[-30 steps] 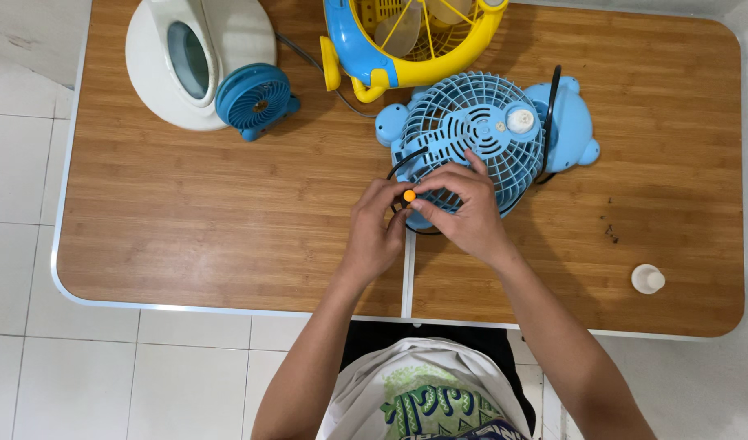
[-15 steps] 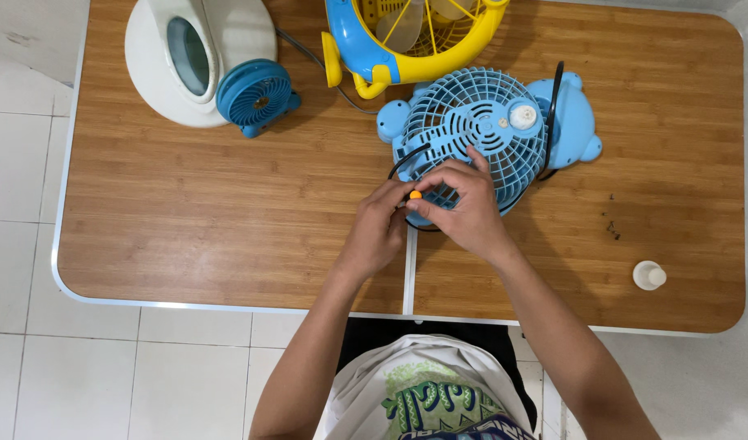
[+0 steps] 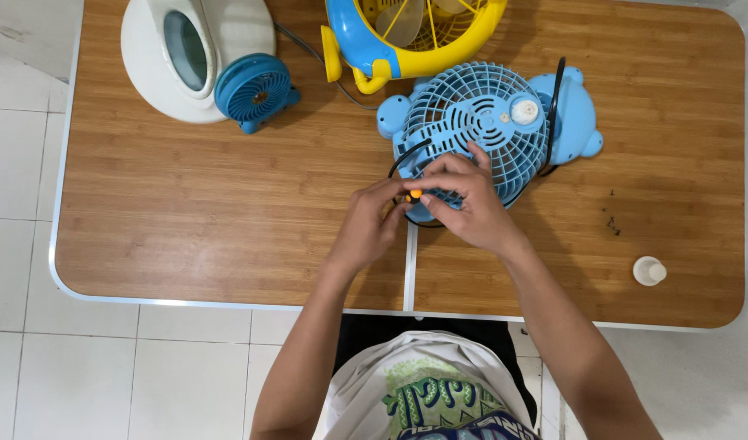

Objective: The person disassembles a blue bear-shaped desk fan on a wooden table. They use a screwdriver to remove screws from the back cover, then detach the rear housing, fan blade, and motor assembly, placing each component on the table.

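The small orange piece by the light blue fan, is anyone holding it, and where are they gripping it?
Both hands pinch the small orange piece between their fingertips at the light blue fan's lower rim: left hand from the left, right hand from above and right.

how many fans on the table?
3. A light blue fan lies under both hands at centre; a yellow-and-blue fan sits at the top edge, partly cut off; a small dark blue fan leans against the white appliance. Others could lie beyond the frame.

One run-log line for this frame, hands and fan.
left hand: pinching small orange part | right hand: also on it, resting on light blue fan grille | black cord: beside hands
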